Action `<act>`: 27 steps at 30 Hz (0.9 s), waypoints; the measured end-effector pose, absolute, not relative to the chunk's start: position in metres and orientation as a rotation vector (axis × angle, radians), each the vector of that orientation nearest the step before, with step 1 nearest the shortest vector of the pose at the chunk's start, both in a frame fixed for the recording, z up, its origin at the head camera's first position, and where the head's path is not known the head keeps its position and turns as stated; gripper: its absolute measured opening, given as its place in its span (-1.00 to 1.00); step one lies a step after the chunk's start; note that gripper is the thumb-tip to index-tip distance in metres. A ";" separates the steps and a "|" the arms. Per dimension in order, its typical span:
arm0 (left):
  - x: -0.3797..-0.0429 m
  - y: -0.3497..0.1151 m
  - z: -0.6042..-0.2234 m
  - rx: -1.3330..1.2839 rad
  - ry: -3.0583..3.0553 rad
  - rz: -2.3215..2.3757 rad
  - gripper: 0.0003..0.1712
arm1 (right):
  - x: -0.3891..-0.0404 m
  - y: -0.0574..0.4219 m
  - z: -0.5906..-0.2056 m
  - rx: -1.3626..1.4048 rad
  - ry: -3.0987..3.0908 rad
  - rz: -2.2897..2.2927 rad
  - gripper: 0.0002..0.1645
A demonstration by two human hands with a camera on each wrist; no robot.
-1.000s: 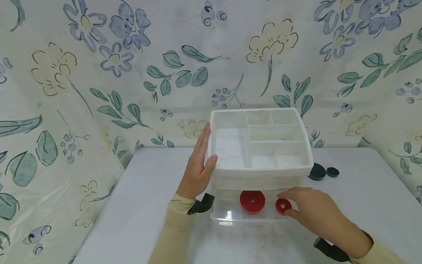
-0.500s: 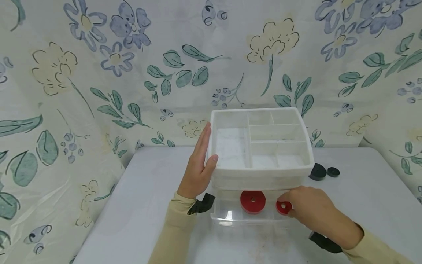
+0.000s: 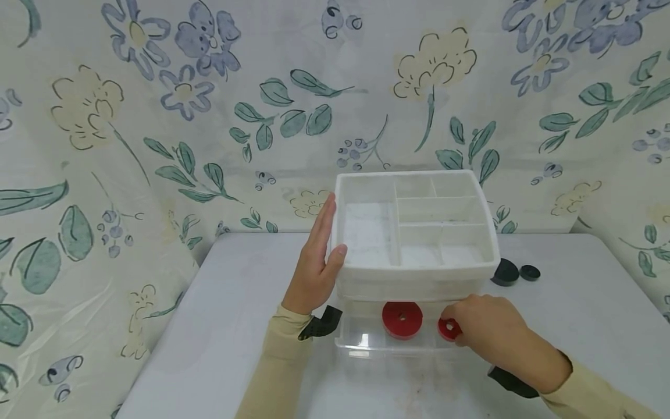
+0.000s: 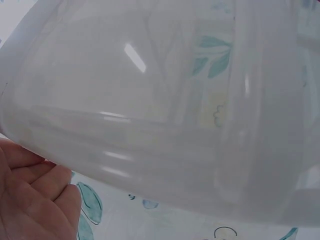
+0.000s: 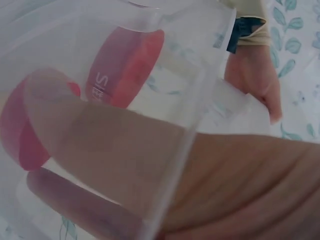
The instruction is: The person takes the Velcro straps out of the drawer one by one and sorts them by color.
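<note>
A white plastic organizer box point(image 3: 408, 284) with a divided top tray stands on the table, its clear lower drawer point(image 3: 361, 338) pulled out toward me. My left hand point(image 3: 313, 265) rests against the organizer's left side with straight fingers. Inside the drawer, my right hand point(image 3: 489, 334) pinches a small red disc with a centre hole point(image 3: 449, 330) between thumb and index finger. Through the clear wall in the right wrist view, the fingertips sit on either side of that disc. A larger red disc point(image 3: 402, 321), with white lettering on its edge, stands apart to the left.
Right of the organizer, a larger black disc point(image 3: 505, 272) and a smaller black disc point(image 3: 530, 273) lie on the white table point(image 3: 251, 279). Floral cloth point(image 3: 209, 163) hangs behind and beside the table.
My right hand has shifted slightly left and its fingers have closed round the small red disc. The left hand, organizer and larger red disc stay in place.
</note>
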State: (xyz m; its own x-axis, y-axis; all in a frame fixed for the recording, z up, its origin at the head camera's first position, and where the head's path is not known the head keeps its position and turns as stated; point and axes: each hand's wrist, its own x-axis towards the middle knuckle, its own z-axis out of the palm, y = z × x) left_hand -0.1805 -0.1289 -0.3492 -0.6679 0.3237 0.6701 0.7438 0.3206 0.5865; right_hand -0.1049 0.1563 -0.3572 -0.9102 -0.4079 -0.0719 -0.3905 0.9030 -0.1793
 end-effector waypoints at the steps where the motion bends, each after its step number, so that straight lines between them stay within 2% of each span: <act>1: -0.180 -0.129 -0.349 -0.940 -2.161 -1.303 -0.20 | -0.105 0.156 -0.358 -0.628 2.964 -0.251 -0.62; 6: -0.180 -0.129 -0.349 -0.926 -2.168 -1.296 -0.21 | -0.105 0.157 -0.360 -0.669 2.996 -0.261 -0.66; 14: -0.181 -0.128 -0.350 -0.938 -2.152 -1.307 -0.21 | -0.104 0.164 -0.360 -0.664 2.990 -0.385 -0.55; 27: -0.180 -0.128 -0.349 -0.926 -2.153 -1.308 -0.20 | -0.097 0.173 -0.357 -0.665 2.934 -0.588 -0.55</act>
